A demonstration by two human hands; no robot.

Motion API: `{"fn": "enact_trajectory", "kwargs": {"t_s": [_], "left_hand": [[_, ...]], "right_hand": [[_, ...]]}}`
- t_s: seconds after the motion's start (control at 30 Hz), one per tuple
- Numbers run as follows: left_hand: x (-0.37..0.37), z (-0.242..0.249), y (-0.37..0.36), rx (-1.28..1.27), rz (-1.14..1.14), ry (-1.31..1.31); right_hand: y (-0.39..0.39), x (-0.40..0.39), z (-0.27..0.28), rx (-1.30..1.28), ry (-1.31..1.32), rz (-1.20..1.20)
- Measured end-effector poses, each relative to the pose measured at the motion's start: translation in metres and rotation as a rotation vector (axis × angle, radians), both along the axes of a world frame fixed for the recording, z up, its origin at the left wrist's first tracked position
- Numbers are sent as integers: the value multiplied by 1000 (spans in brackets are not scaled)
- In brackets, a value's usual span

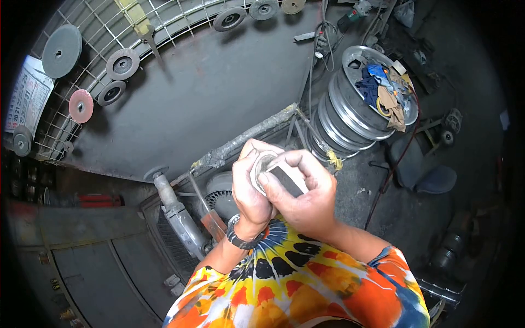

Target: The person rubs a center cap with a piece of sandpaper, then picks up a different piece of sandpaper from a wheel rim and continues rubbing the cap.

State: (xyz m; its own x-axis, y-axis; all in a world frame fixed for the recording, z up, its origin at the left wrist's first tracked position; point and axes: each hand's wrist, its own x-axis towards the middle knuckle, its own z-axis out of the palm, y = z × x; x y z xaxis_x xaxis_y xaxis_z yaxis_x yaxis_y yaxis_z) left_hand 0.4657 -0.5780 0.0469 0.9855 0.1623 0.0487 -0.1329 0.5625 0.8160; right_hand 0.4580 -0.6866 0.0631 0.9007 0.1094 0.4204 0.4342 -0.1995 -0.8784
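Note:
My left hand [249, 188], with a dark watch at its wrist, is closed around a round, greyish ring-like piece [259, 170] in front of my chest. My right hand [306, 191] pinches a dark flat strip with a pale edge [290, 181], which looks like folded sandpaper. The thumb and fingertips of that hand press at the ring's opening, and the two hands touch. Fingers cover much of both pieces, so the ring's exact kind cannot be told.
An angle grinder [183, 224] lies to the left below. Abrasive discs [121, 64] hang on a wire grid [158, 22] above a dark panel [208, 93]. Stacked wheel rims [333, 117] bearing rags [383, 90] stand at right, near a dark seat [435, 179].

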Motion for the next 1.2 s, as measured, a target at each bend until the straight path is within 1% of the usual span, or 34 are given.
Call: {"fn": "enact_trajectory", "kwargs": {"t_s": [0.03, 0.07, 0.1, 0.13, 0.17, 0.2, 0.23, 0.27, 0.33, 0.37, 0.4, 0.47, 0.53, 0.6, 0.67, 0.7, 0.73, 0.8, 0.83, 0.87, 0.9, 0.93, 1.0, 1.03, 1.07, 1.13, 1.17, 1.2], "left_hand": [[0, -1, -1, 0, -1, 2], [0, -3, -4, -164, -18, 13], [-1, -4, -5, -328, -34, 24], [-1, -3, -3, -327, -35, 22], [-1, -2, -1, -170, -14, 5], [-2, -1, 0, -15, 7, -8], [-2, 1, -1, -92, 10, -31], [-2, -3, -2, -92, 7, -28], [0, -11, -3, -315, -40, -38], [-1, -11, -1, -228, -29, -76], [0, -4, -1, -66, 12, -58], [-1, 1, -1, -68, 2, -38], [-1, -9, -4, -354, -38, -13], [0, -10, -1, -335, -44, -38], [-1, -4, 3, 18, -10, -28], [-2, 0, -1, -64, -4, -37], [-1, -10, -2, -228, -13, -41], [0, -12, -2, -296, -53, -51], [0, -6, -1, -149, -32, -60], [-1, -1, -1, -3, -9, -63], [-2, -1, -1, -42, -7, -26], [-3, -2, -1, -41, -9, -25], [-2, -6, -3, -318, -58, -25], [-2, -10, -3, -282, -34, -40], [-1, -8, -1, -282, -33, -43], [-1, -4, 3, 31, 13, -28], [-2, -3, 1, -60, 6, -52], [-2, -5, -1, -60, 2, -51]], "right_hand": [[0, 6, -2, 50, 22, 17], [0, 12, 2, 93, 90, 22], [0, 12, 2, 93, 103, 5], [1, 11, 1, 95, 114, -10], [1, 11, 0, 96, 112, -8], [0, 8, -3, 39, 38, 3], [-1, 5, -5, -18, -32, 12], [-1, 7, -4, -17, -29, 9], [3, 17, 2, 187, 199, 11], [1, 12, -2, 124, 79, 2], [2, 5, 0, 44, 13, -7], [-1, 6, -4, -22, -23, -6], [1, 17, 0, 183, 197, 18], [2, 10, 0, 143, 178, -22], [0, -2, -1, 6, 14, -10], [-2, 3, -3, 3, 12, 21], [-2, 9, 1, 90, 120, 35], [1, 10, 0, 97, 132, -12], [1, 9, -1, 98, 127, -12], [0, 3, -2, 63, 68, 0], [-1, -2, -4, 27, 12, 12], [0, 1, -3, 28, 13, 11], [0, 11, 1, 123, 179, 4], [0, 9, 1, 55, 95, -19], [1, 5, 0, 56, 92, -17], [2, -4, -5, 30, 24, -12], [1, -1, -5, 34, 60, 18], [1, 4, -3, 34, 61, 14]]}}
